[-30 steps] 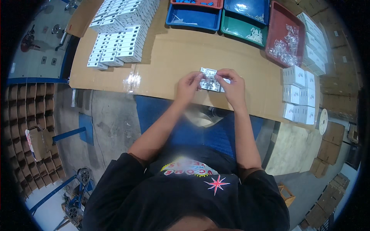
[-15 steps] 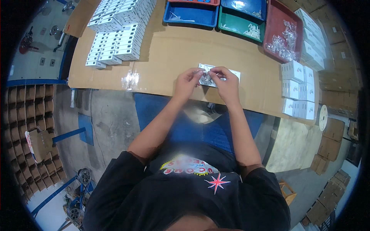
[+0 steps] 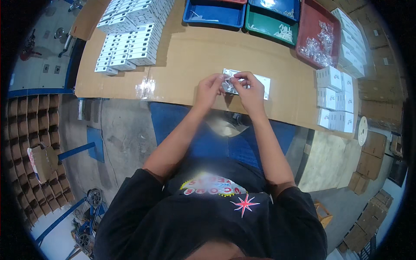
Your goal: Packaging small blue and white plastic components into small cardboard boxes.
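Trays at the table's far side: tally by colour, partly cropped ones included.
Blue trays: 2
Green tray: 1
Red trays: 2, one barely showing at the top edge
Total: 5

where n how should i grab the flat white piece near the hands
Probably pinch the flat white piece by its right end, coming from the right: that end is uncovered, while the left hand and right hand crowd its left part. It looks like an oblong lying flat, so gripping across its two long edges should suit.
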Action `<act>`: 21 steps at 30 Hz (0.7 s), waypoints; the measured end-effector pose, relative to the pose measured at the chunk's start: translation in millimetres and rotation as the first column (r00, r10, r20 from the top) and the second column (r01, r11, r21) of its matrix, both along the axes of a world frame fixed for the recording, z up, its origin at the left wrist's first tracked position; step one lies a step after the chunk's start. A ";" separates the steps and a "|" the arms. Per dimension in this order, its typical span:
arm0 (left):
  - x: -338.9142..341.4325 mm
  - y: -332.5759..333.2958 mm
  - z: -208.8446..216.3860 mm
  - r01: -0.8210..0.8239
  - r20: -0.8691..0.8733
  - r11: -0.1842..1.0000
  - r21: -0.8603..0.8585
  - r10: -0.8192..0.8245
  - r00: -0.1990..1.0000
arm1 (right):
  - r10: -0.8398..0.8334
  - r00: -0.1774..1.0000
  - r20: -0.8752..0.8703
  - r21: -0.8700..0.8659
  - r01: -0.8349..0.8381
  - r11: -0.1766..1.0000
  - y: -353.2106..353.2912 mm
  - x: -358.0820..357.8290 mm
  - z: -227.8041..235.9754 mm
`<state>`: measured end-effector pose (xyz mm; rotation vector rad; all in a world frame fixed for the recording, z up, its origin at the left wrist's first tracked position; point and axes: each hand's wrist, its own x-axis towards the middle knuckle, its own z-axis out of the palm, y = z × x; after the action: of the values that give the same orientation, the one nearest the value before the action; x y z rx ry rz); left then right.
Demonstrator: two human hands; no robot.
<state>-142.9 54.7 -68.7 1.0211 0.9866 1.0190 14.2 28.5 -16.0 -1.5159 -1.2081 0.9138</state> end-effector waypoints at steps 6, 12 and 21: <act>2.5 -1.6 7.2 -0.007 -0.026 1.000 -0.002 0.007 1.000 | -0.005 0.996 -0.085 -0.021 0.003 1.000 -0.7 -0.2 -17.3; 2.7 -0.9 9.7 -0.027 0.009 1.000 0.014 0.027 1.000 | 0.139 0.989 -0.047 0.079 -0.135 0.988 0.0 1.9 -26.8; -3.8 3.2 -8.9 -0.045 0.028 0.998 -0.032 0.046 0.999 | 0.145 0.985 0.096 0.080 -0.153 0.985 -0.6 2.1 -16.0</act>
<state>-146.7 57.8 -77.5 0.9593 1.0037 1.0500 16.3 28.0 -32.0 -1.4242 -1.4243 0.8864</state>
